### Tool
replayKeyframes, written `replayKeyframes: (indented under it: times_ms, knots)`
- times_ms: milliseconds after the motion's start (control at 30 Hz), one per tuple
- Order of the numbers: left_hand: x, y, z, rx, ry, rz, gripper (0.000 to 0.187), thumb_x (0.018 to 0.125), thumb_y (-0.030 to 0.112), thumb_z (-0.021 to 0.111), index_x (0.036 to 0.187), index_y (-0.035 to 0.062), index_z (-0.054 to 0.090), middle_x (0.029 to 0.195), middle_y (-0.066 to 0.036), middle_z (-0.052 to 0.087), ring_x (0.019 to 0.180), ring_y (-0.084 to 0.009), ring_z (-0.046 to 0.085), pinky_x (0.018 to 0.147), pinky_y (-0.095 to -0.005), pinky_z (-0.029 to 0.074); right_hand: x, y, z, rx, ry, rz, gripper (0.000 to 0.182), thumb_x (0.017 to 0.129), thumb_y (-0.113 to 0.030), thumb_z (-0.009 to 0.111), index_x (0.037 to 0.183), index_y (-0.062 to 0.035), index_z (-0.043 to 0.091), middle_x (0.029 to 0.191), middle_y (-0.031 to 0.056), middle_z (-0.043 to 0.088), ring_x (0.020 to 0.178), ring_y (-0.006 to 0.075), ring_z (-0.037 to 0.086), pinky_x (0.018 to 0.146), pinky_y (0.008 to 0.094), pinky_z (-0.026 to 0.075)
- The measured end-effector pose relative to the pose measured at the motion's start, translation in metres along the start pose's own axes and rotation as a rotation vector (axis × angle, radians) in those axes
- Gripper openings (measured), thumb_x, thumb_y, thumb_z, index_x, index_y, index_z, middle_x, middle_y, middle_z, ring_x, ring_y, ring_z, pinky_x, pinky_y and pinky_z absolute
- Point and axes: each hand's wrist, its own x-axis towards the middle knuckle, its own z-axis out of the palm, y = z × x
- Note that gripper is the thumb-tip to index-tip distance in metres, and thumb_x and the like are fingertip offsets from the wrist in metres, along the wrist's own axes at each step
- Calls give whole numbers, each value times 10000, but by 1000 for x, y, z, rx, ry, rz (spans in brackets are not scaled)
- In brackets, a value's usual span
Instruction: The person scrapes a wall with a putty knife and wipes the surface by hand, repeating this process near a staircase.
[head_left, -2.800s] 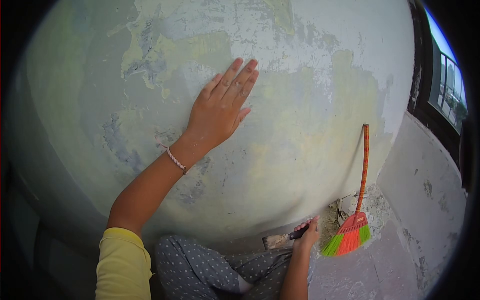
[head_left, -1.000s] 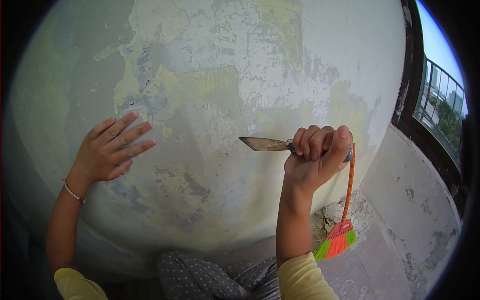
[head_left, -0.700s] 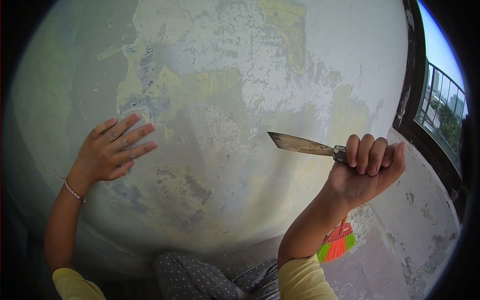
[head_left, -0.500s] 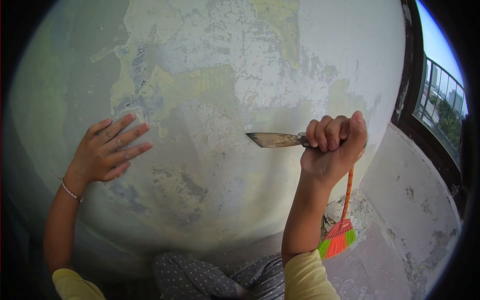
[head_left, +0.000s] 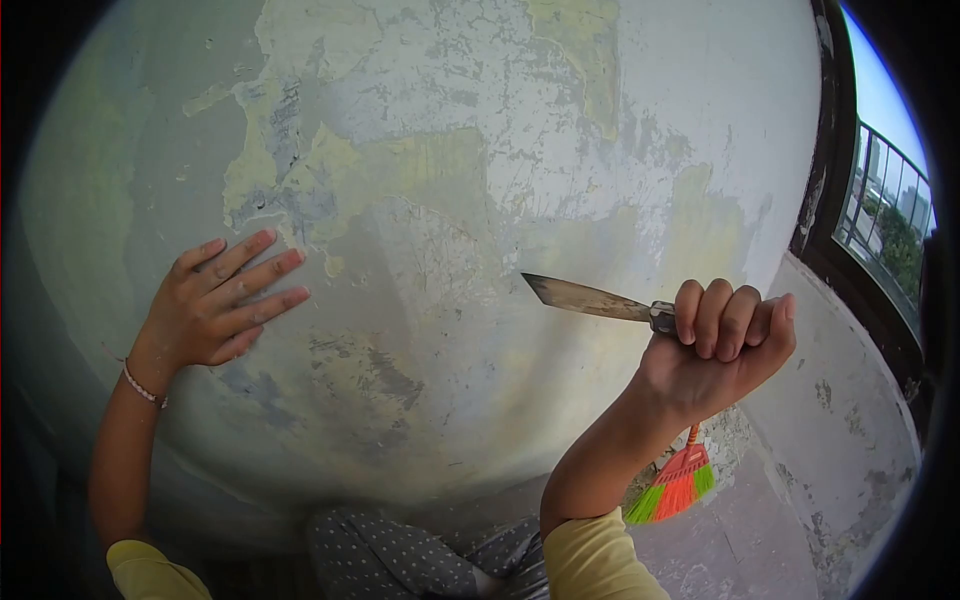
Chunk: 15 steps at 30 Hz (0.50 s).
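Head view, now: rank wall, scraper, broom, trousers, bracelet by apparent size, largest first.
1. Wall
2. Trousers
3. Broom and scraper: too close to rank; the broom is partly hidden, and the scraper looks nearer the camera.
4. Bracelet

Left hand (head_left: 225, 300) laid against wall (head_left: 430, 250), at left; scraper (head_left: 590, 298), pointed left, held in right hand (head_left: 715, 350), at right. Broom (head_left: 678, 487) partly hidden behind right forearm (head_left: 620, 450). Window (head_left: 885, 200) set far right, above side wall (head_left: 835, 400). Legs (head_left: 395, 555) seen at bottom centre.

scraper hndl (head_left: 662, 317) mostly behind rt fingers (head_left: 712, 318)
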Motion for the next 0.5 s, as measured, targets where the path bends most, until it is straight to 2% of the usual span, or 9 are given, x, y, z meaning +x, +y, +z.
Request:
replayKeyframes:
  times_ms: [33, 100, 167, 233, 267, 367, 467, 500]
  knots:
    - [-1, 0, 0, -5, -5, 1, 542, 756, 226, 561, 1280, 359, 546, 1432, 74, 440, 1362, -160, 347, 1142, -357, 161, 1, 2, 0, -54, 33, -34, 414, 952, -275, 418, 585, -149, 274, 431, -33, 255, 351, 77, 241, 338, 242, 255]
    - [-1, 0, 1, 28, 2, 2, 531, 759, 212, 550, 1270, 357, 556, 1427, 75, 446, 1355, -157, 356, 1141, -355, 166, -11, 38, 1, -269, -34, -22, 409, 944, -252, 448, 596, -131, 272, 435, -15, 253, 359, 89, 245, 348, 252, 252]
    - [-1, 1, 3, 10, 13, -2, 532, 758, 207, 550, 1268, 358, 558, 1426, 77, 448, 1352, -156, 361, 1138, -353, 172, -6, 28, -3, -248, -26, 51, 406, 935, -231, 473, 606, -117, 265, 440, 0, 251, 365, 98, 237, 354, 263, 250]
    - [-1, 0, 4, 5, 28, 2, 532, 757, 201, 550, 1265, 358, 560, 1425, 78, 449, 1350, -156, 365, 1136, -351, 179, -5, 15, -1, -198, -12, 42, 401, 942, -242, 457, 600, -132, 278, 437, -13, 258, 359, 87, 224, 346, 254, 250]
    - [-1, 0, 4, 2, 39, 0, 540, 751, 190, 554, 1265, 357, 560, 1424, 77, 450, 1348, -156, 368, 1133, -347, 186, 3, 0, -7, -75, -47, 38, 401, 950, -254, 435, 592, -151, 286, 435, -28, 259, 353, 77, 215, 339, 243, 249]
    - [-1, 1, 5, -3, 52, -6, 553, 742, 171, 559, 1265, 352, 561, 1423, 74, 452, 1345, -154, 371, 1129, -342, 194, 13, -26, -18, 114, -60, -79, 400, 953, -277, 427, 595, -161, 291, 437, -38, 252, 353, 74, 208, 336, 241, 244]
    - [-2, 0, 4, -1, 52, -6, 558, 739, 161, 560, 1266, 345, 562, 1421, 71, 455, 1344, -153, 373, 1127, -341, 198, -11, 39, 0, -271, 39, -25, 381, 927, -220, 498, 619, -123, 297, 446, -9, 254, 361, 93, 224, 345, 269, 244]
    - [-2, 0, 5, 3, 47, -3, 559, 739, 157, 560, 1266, 343, 563, 1421, 70, 455, 1343, -153, 374, 1125, -341, 200, -11, 32, 0, -223, 68, 27, 388, 920, -188, 514, 615, -107, 288, 444, 1, 247, 361, 96, 227, 347, 268, 243]
